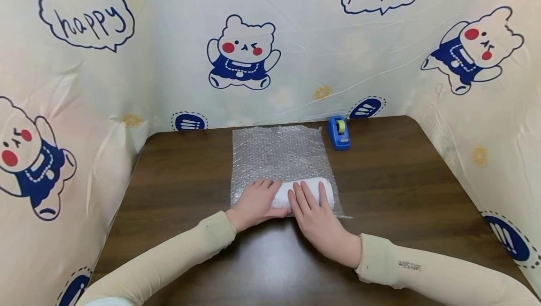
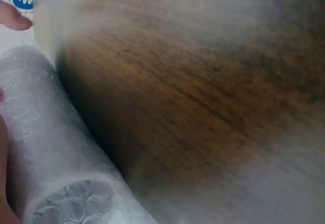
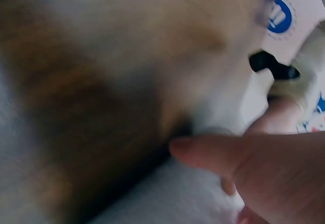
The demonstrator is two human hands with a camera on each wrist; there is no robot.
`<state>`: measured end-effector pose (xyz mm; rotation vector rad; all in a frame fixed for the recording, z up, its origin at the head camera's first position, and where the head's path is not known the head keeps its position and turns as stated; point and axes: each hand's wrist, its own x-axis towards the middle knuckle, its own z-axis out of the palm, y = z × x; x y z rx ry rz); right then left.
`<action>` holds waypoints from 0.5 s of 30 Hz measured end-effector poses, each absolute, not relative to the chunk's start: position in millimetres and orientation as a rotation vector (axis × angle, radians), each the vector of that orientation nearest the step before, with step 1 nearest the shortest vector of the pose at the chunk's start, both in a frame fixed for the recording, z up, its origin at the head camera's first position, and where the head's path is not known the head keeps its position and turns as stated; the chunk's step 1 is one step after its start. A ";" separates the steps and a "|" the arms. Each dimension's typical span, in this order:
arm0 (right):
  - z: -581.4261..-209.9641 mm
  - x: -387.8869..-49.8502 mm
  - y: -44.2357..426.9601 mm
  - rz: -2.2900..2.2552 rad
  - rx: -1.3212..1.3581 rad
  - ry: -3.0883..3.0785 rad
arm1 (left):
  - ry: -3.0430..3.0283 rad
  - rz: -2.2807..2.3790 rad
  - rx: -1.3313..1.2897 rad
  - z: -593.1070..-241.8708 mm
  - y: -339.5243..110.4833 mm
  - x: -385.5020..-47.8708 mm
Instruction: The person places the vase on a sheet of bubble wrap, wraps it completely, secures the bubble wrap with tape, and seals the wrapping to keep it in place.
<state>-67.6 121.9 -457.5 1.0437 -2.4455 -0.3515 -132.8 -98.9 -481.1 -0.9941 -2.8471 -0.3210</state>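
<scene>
A white roll (image 1: 307, 190) lies across the near end of a sheet of bubble wrap (image 1: 276, 153). My left hand (image 1: 257, 202) grips the roll's left part, fingers over the top and thumb along the near side. My right hand (image 1: 319, 221) rests on the roll with fingers straight and spread. In the left wrist view, bubble wrap (image 2: 45, 127) curves round in a tube with an open end, with a fingertip (image 2: 15, 18) beyond it. The right wrist view shows my right hand (image 3: 274, 168) close up, the thumb extended above a blurred white surface.
A blue tape dispenser (image 1: 339, 134) with yellow tape stands at the back of the brown table (image 1: 393, 179), just right of the wrap's far corner. Patterned cloth (image 1: 296, 61) with bears hangs behind the table and along both sides.
</scene>
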 end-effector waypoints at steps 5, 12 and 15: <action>-473.7 -68.7 118.2 -0.326 0.923 -2.400 | -2.811 -0.349 -1.035 -481.2 -98.4 -136.0; -487.2 -78.2 120.7 -0.393 0.900 -2.399 | -2.828 -0.381 -1.039 -481.0 -98.0 -141.0; -489.2 -82.8 122.0 -0.422 0.888 -2.395 | -2.829 -0.379 -1.033 -481.2 -97.7 -142.8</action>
